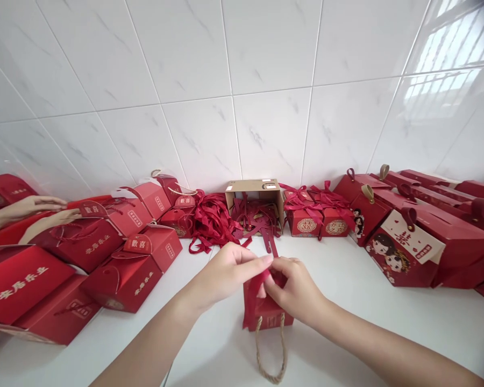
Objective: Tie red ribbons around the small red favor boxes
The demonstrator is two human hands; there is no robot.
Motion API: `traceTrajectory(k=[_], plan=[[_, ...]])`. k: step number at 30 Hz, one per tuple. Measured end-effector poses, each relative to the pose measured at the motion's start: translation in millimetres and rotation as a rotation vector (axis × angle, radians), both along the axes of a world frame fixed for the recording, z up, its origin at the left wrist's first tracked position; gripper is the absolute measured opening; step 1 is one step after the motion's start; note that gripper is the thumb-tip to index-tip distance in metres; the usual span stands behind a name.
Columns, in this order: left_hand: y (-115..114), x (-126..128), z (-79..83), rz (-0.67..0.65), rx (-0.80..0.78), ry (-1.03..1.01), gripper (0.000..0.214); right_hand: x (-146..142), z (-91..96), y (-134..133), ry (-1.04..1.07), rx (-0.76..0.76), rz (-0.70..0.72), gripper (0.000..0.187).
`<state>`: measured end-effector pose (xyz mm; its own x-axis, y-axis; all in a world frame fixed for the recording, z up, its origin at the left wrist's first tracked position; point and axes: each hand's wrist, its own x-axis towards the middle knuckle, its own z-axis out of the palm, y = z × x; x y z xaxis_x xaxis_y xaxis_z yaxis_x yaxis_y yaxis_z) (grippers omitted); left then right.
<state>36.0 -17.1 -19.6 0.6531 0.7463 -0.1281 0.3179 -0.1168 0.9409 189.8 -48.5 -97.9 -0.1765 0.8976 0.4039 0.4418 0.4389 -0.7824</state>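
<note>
A small red gift box (266, 314) with a twine rope handle (271, 357) stands on the white table (347, 301) right in front of me. Over its top, my left hand (228, 271) and my right hand (296, 287) both pinch a dark red ribbon (266, 279). The fingertips of the two hands meet above the box. The ribbon's ends hang down the box's left side.
A cardboard box (256, 188) of red ribbons stands at the tiled wall, with a loose ribbon heap (212, 220) to its left. Several red gift boxes (133, 274) lie left; more (407, 247) sit right. Another person's hands (44, 209) rest on boxes at far left.
</note>
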Motion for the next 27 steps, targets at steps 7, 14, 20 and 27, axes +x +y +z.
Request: traceTrajectory(k=[7, 14, 20, 27], plan=[[7, 20, 21.1, 0.033, 0.192, -0.169, 0.034, 7, -5.3, -4, -0.057, 0.004, -0.032, 0.025], [17, 1, -12.8, 0.199, 0.287, -0.067, 0.046, 11, -8.3, 1, 0.104, -0.093, 0.050, 0.044], [7, -7, -49.1, 0.280, 0.246, 0.060, 0.022, 11, -8.4, 3, 0.211, -0.118, -0.003, 0.032], [-6, -3, -66.6, 0.270, 0.405, -0.072, 0.013, 9, -17.6, 3, 0.343, -0.089, -0.083, 0.024]])
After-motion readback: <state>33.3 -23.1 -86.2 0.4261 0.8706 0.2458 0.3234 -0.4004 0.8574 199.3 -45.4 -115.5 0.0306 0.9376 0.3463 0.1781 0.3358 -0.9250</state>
